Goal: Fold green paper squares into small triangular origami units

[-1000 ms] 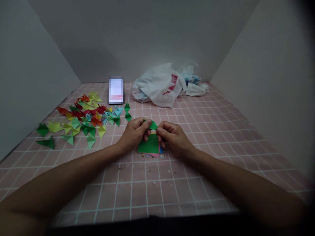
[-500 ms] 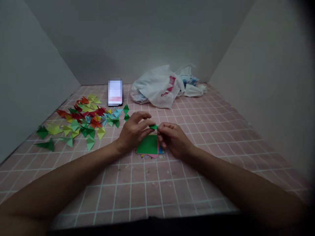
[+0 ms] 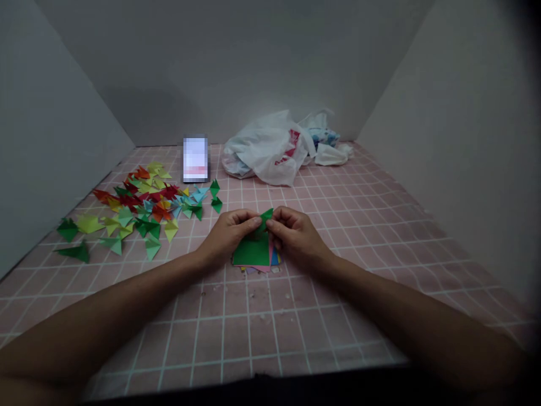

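Between my two hands is a small folded piece of green origami paper [image 3: 266, 215], its pointed tip sticking up. My left hand [image 3: 235, 230] pinches it from the left with thumb and fingers. From the right, my right hand [image 3: 295, 234] is closed on its other side. Fingers hide much of the fold. Just below the hands lies a stack of square origami paper [image 3: 251, 254] with a green sheet on top. Pink, blue and yellow edges show beneath that sheet.
Many folded paper pieces [image 3: 147, 197] in red, orange, yellow, green and light blue spread over the left side. A lit phone [image 3: 195, 159] with a blurred screen stands behind them. White plastic bags [image 3: 270, 149] lie at the back on the checked pink tablecloth [image 3: 359, 225].
My left fingers, raised and spread apart before, have come down and closed on the green paper. The paper's tip now points upward between both hands.
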### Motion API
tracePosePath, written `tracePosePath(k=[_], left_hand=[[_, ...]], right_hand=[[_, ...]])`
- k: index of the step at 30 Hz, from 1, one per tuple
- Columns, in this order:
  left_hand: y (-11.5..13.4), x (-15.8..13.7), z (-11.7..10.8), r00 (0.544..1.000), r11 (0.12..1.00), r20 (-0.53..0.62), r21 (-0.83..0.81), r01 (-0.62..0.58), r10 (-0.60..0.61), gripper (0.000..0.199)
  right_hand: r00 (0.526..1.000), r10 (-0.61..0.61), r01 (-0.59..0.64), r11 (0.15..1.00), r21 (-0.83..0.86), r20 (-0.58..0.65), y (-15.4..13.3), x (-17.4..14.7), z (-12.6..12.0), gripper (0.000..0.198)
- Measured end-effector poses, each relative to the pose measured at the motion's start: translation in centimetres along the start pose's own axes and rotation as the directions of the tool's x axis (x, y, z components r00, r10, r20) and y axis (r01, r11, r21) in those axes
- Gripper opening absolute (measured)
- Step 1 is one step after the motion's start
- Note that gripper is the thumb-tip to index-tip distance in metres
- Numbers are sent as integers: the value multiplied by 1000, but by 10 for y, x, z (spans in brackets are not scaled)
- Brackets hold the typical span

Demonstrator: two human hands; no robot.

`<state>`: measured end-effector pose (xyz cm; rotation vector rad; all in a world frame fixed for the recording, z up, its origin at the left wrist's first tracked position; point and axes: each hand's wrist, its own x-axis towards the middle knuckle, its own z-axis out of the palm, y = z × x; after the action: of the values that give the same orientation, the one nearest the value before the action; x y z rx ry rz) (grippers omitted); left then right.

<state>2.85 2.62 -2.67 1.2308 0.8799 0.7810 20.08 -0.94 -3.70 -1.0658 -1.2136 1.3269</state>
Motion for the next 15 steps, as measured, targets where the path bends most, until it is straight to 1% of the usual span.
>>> tracePosePath(k=[3, 6, 9, 11, 15], left_hand=[[0, 1, -1, 1000, 1000, -7, 25, 14, -14, 29], [0, 2, -1, 1000, 1000, -19, 26, 3, -3, 29], [-1, 3, -1, 999, 999, -28, 9, -38, 38, 29], [-2, 4, 0, 996, 996, -30, -14, -82, 82, 33], [-2, 4, 1, 990, 989, -17, -59, -139, 138, 37]], right_hand=[[999, -15, 14, 1000, -19, -44, -2, 1, 0, 25], [999, -27, 28, 1000, 11, -41, -1, 1, 0, 21], [999, -43, 44, 998, 52, -16, 2, 2, 0, 19], [998, -58, 59, 997, 56, -15, 3, 3, 0, 18], [995, -95, 97, 993, 62, -30, 4, 4, 0, 25]])
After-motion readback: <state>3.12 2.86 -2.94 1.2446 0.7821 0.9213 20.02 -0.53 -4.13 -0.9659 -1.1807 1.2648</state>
